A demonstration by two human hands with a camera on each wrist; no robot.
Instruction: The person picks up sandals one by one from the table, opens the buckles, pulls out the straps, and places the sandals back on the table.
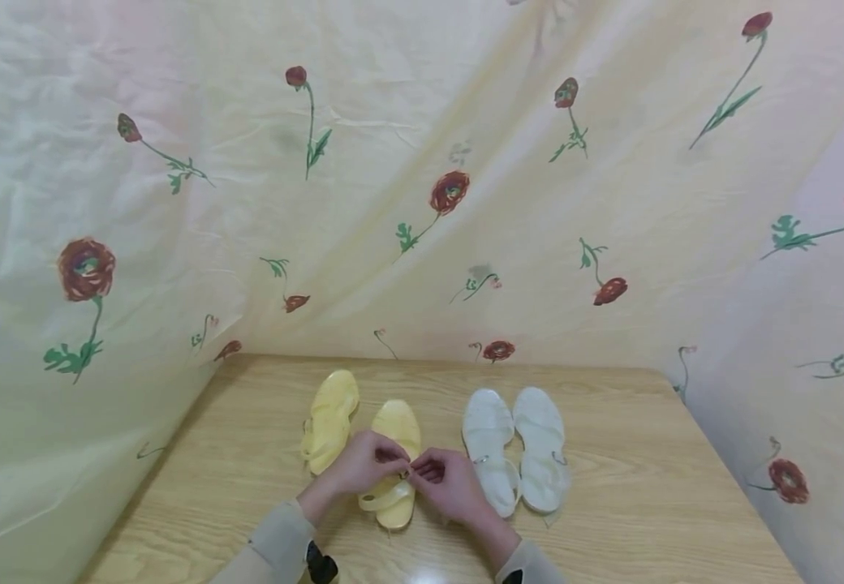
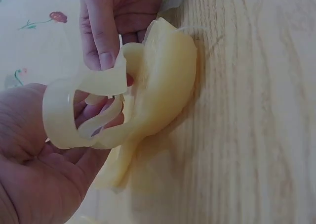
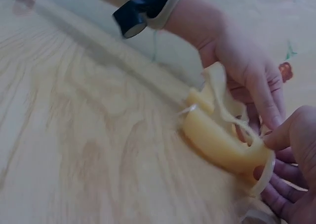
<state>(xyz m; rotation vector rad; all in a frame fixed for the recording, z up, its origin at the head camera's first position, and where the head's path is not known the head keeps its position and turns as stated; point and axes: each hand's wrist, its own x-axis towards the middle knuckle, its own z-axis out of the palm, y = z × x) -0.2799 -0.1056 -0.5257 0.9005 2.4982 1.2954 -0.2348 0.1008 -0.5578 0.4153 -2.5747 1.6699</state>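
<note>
1. Atop a wood table, a person's 2 bare hands are meeting over a yellow sandal, which is lying sole-down btwn its mate & 2 white sandals.
2. L hand is pinching the sandal's strap; grip is looking narrow, thumb & fingers bending round the band.
3. R hand is pinching the same strap from the opp. side, also w/ a narrow grip, thumb pressing near the strap's end.
4. Btwn the 2 hands' fingertips, a small dark fitting is showing; too small to tell if it's fastened.
5. Per L wrist view, the strap is arching in a loop beside the sole.
6. Mate is lying near L hand, tilting slightly; white sandals are sitting side by side, near R hand.
7. Pale sleeves are covering the forearms, w/ a black device sitting at L cuff.
8. Floral cloth is hanging behind & at both sides.
</note>
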